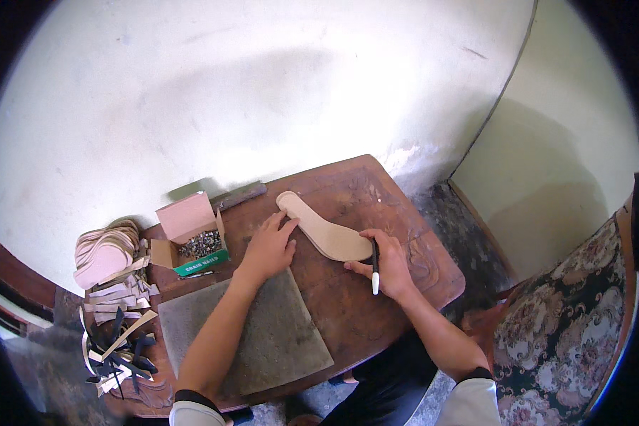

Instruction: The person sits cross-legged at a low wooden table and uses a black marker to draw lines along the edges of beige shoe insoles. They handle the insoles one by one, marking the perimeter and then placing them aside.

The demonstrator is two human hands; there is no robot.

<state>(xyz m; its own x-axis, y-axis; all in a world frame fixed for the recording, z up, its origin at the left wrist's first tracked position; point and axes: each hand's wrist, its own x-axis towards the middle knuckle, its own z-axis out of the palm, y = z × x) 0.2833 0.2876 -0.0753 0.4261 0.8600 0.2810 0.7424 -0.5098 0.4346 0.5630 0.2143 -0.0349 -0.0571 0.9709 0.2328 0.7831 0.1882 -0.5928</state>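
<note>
A beige, sole-shaped insole (pixel 326 231) lies slantwise on the brown wooden table (pixel 419 284); it seems to be layered, judging by its edge. My left hand (pixel 270 246) rests palm down beside its narrow far end, fingers stretched out and fingertips touching the edge, thumb apart. At the wide near end, my right hand (pixel 389 268) grips the rim between thumb and fingers. That same hand also carries a black marker pen (pixel 375 266) with a white end pointing toward me.
A grey square slab (pixel 263 341) lies at the near left. Behind it stands an open box of nails (pixel 201 245). Stacked insoles (pixel 108 252), pale strips (pixel 124 292) and black and cream scraps (pixel 121 351) crowd the left edge. A flower-patterned chair (pixel 561 326) stands at right.
</note>
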